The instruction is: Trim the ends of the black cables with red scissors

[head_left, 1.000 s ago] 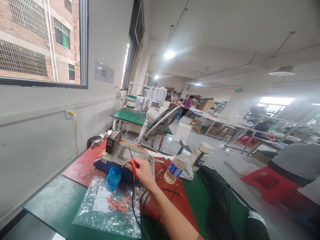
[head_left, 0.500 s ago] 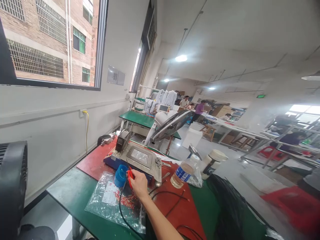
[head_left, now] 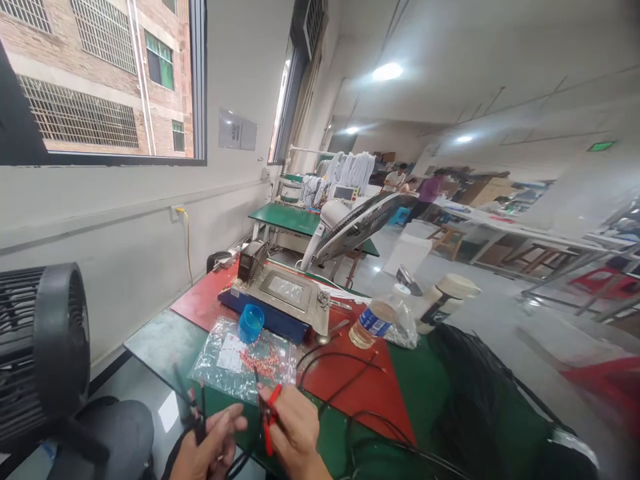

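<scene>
My right hand (head_left: 296,433) is low at the near table edge, fingers closed on a red-handled tool (head_left: 269,413). Just left of it my left hand (head_left: 209,445) pinches thin black wires (head_left: 196,407) that stick up from its fingers. Beyond both hands lies a clear plastic bag (head_left: 243,359) with small red parts on it, and a blue cup (head_left: 251,323) stands at its far edge. Behind the cup sits a flat metal machine on a blue base (head_left: 280,300).
Black cables (head_left: 345,380) loop over the red mat (head_left: 360,387) and a big black cable bundle (head_left: 480,393) lies right. A water bottle (head_left: 375,325) and a white jar (head_left: 445,300) stand mid-table. A black fan (head_left: 45,347) is left; other people work far back.
My right hand pulled back from the machine and blue cup to the near table edge with the red tool. My left hand came into view holding black wires. The view swung left.
</scene>
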The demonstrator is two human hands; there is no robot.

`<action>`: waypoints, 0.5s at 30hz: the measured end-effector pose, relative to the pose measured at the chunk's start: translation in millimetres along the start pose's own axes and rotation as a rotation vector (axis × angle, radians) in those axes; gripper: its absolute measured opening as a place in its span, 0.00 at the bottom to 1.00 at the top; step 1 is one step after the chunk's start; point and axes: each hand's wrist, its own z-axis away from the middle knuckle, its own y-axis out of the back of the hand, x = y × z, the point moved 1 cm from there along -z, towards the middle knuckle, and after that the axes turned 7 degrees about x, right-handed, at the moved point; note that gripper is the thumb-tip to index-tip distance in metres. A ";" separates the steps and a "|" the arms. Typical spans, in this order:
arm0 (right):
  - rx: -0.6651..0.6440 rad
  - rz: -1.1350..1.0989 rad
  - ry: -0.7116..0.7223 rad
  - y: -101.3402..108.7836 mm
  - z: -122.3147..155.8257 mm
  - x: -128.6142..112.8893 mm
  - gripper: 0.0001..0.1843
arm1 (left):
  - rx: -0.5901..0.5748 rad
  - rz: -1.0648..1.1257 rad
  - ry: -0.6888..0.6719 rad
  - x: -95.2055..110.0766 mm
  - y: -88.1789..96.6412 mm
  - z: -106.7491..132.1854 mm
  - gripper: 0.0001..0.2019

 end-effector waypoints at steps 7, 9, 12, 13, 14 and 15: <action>-0.161 -0.014 0.164 8.5 34.3 -22.9 0.21 | -0.111 0.112 0.245 11.8 -22.7 30.2 0.22; -0.202 -0.017 0.097 10.3 37.2 -24.8 0.20 | -0.043 0.120 0.257 13.1 -20.8 31.2 0.23; -0.270 -0.020 -0.165 17.8 38.0 -24.9 0.14 | 0.010 0.074 0.188 8.4 -18.4 25.2 0.20; -0.289 -0.021 -0.274 21.6 37.3 -24.6 0.13 | 0.011 0.043 0.168 5.8 -18.1 22.6 0.19; -0.317 -0.031 -0.380 25.7 36.1 -24.3 0.14 | 0.012 0.012 0.156 3.1 -18.0 20.2 0.19; -0.360 -0.059 -0.481 29.7 34.7 -24.0 0.15 | 0.017 -0.015 0.150 0.5 -18.1 18.2 0.18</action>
